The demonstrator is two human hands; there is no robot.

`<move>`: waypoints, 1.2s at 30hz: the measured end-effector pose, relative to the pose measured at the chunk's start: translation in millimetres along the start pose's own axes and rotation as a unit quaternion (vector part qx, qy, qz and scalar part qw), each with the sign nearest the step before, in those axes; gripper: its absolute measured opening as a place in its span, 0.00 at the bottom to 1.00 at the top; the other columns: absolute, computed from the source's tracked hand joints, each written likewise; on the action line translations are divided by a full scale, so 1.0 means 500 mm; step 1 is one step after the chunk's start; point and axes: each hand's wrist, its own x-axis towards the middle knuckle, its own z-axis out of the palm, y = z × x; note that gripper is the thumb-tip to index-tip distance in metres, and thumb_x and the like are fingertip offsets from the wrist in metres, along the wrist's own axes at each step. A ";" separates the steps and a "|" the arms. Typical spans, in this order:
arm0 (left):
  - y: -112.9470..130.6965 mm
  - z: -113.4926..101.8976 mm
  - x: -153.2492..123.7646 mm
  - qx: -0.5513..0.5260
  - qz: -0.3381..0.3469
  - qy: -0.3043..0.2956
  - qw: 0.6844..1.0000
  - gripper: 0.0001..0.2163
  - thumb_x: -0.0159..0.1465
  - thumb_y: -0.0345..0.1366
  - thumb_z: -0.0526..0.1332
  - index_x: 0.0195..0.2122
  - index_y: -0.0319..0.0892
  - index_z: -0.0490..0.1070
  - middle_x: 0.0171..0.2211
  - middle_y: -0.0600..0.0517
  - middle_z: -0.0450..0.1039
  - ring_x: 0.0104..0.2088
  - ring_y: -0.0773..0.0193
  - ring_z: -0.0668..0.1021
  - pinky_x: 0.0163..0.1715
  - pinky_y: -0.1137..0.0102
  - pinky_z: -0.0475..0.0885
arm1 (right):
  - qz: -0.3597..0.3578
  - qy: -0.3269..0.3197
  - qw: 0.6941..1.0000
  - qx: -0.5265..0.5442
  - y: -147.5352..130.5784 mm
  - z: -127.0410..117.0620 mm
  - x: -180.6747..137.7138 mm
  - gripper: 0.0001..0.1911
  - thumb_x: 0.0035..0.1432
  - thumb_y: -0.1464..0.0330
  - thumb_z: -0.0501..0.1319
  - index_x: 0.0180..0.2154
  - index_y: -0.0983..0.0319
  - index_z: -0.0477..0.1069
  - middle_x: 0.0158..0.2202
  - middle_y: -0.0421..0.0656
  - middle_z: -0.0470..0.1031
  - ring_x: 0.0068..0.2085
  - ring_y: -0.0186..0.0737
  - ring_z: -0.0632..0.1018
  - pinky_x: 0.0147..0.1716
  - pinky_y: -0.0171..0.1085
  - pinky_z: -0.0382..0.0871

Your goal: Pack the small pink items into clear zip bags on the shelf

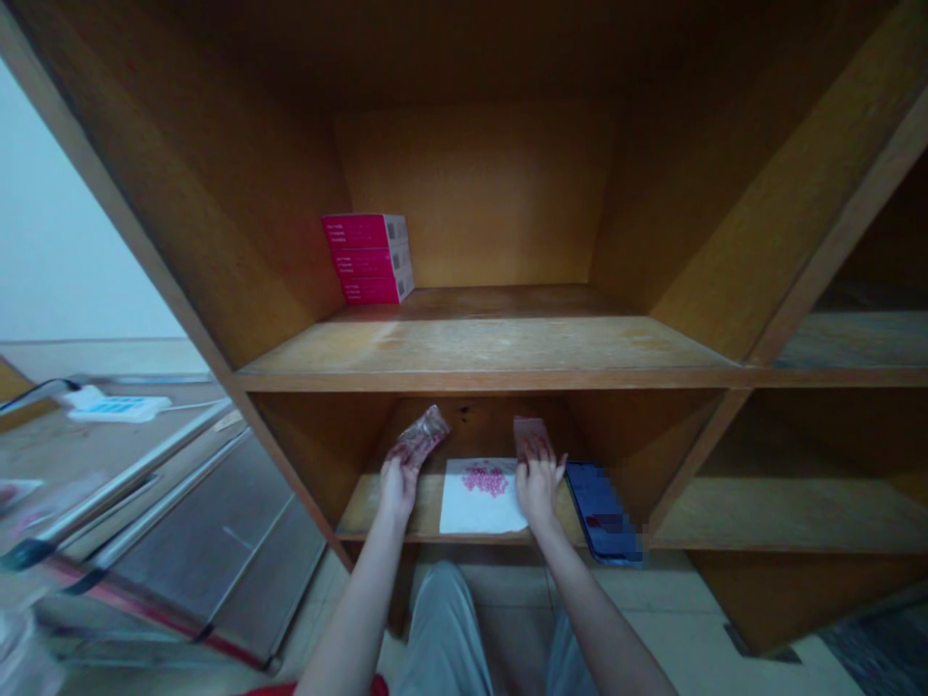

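My left hand (398,483) is closed round a crinkled clear plastic bag (422,437) with pinkish contents, held up over the lower shelf (362,517). My right hand (537,483) grips a small pink packet (529,432) by its lower end. Between the hands a white sheet of paper (478,507) lies on the shelf with a heap of small pink pieces (485,478) on it. A dark phone (600,510) lies just right of my right hand, hanging over the shelf's front edge.
Three stacked pink boxes (369,259) stand at the back left of the upper shelf (478,353). More wooden compartments (797,512) open to the right. On the left, a white power strip (116,407) lies on the floor beside metal rails (145,503). My knees (449,628) are below.
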 end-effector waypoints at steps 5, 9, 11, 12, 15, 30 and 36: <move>-0.002 0.025 -0.057 -0.058 -0.102 -0.004 0.993 0.05 0.54 0.24 0.52 0.27 0.36 0.66 0.32 0.44 0.75 0.36 0.60 0.77 0.41 0.64 0.70 | 0.061 0.019 0.975 0.214 -0.038 -0.005 0.015 0.17 0.55 0.69 0.47 0.45 0.62 0.66 0.48 0.50 0.67 0.51 0.44 0.65 0.52 0.52 0.51; -0.027 0.033 -0.101 -0.063 -0.152 -0.006 0.986 0.04 0.54 0.24 0.53 0.27 0.37 0.66 0.34 0.44 0.74 0.35 0.59 0.77 0.39 0.64 0.71 | 0.134 -0.118 0.866 0.466 -0.095 -0.014 0.036 0.15 0.53 0.63 0.53 0.40 0.64 0.68 0.39 0.49 0.73 0.40 0.41 0.74 0.41 0.41 0.66; -0.039 0.031 -0.115 -0.064 -0.165 0.007 0.984 0.04 0.54 0.24 0.53 0.27 0.37 0.65 0.34 0.44 0.74 0.34 0.60 0.77 0.38 0.65 0.71 | 0.159 -0.186 0.821 0.516 -0.116 -0.019 0.043 0.15 0.50 0.61 0.57 0.37 0.64 0.69 0.34 0.48 0.75 0.34 0.40 0.75 0.35 0.38 0.69; -0.043 0.028 -0.120 -0.064 -0.172 0.013 0.983 0.05 0.54 0.24 0.52 0.27 0.37 0.65 0.34 0.44 0.74 0.34 0.61 0.77 0.37 0.65 0.72 | 0.167 -0.203 0.808 0.527 -0.123 -0.022 0.045 0.15 0.48 0.61 0.58 0.35 0.64 0.70 0.31 0.46 0.75 0.31 0.39 0.75 0.32 0.37 0.69; -0.047 0.023 -0.131 -0.062 -0.181 0.018 0.981 0.04 0.55 0.26 0.52 0.27 0.37 0.64 0.34 0.44 0.73 0.35 0.60 0.77 0.37 0.65 0.72 | 0.187 -0.204 0.800 0.532 -0.135 -0.030 0.045 0.11 0.44 0.63 0.61 0.28 0.64 0.71 0.25 0.44 0.75 0.26 0.37 0.74 0.27 0.34 0.67; -0.041 0.035 -0.142 0.205 0.019 -0.036 0.978 0.12 0.44 0.28 0.62 0.31 0.42 0.68 0.38 0.52 0.69 0.36 0.66 0.73 0.32 0.75 0.67 | 0.198 -0.210 0.769 0.570 -0.160 -0.038 0.027 0.13 0.45 0.64 0.60 0.34 0.63 0.69 0.20 0.38 0.71 0.20 0.32 0.71 0.21 0.31 0.64; -0.042 0.039 -0.131 0.266 0.075 -0.069 0.958 0.04 0.46 0.29 0.58 0.20 0.39 0.72 0.49 0.50 0.63 0.46 0.58 0.69 0.43 0.68 0.64 | 0.164 -0.214 0.795 0.544 -0.168 -0.040 0.020 0.10 0.46 0.65 0.60 0.32 0.62 0.69 0.22 0.39 0.71 0.22 0.33 0.72 0.24 0.32 0.66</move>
